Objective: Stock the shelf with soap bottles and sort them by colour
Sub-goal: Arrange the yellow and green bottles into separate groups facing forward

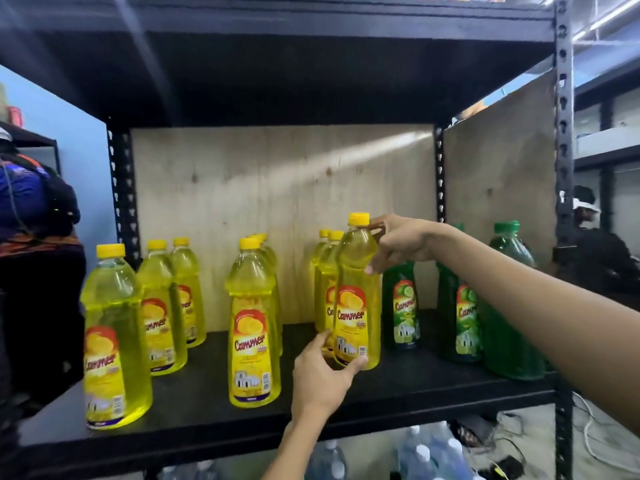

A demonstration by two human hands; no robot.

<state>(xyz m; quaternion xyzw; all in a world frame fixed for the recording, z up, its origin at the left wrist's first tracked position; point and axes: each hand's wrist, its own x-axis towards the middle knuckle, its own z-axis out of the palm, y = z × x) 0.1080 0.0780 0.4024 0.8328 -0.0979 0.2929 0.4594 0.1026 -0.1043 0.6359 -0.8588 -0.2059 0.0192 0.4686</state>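
Plenty of headroom under the upper shelf board (277, 64), nothing hanging down. Open lanes on the black shelf (207, 403) run between the left yellow bottles (162, 306) and the middle yellow bottle (252, 323), and another to its right. Right side's cramped: green bottles (460, 306) packed close against the plywood side panel (498, 168).

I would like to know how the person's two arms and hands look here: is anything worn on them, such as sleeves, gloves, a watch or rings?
Both hands are bare: the left hand and the right hand wear no gloves. No ring, watch or bracelet is visible. Both forearms are uncovered too, with no sleeve in view up to the picture's edge. No markings show on them.
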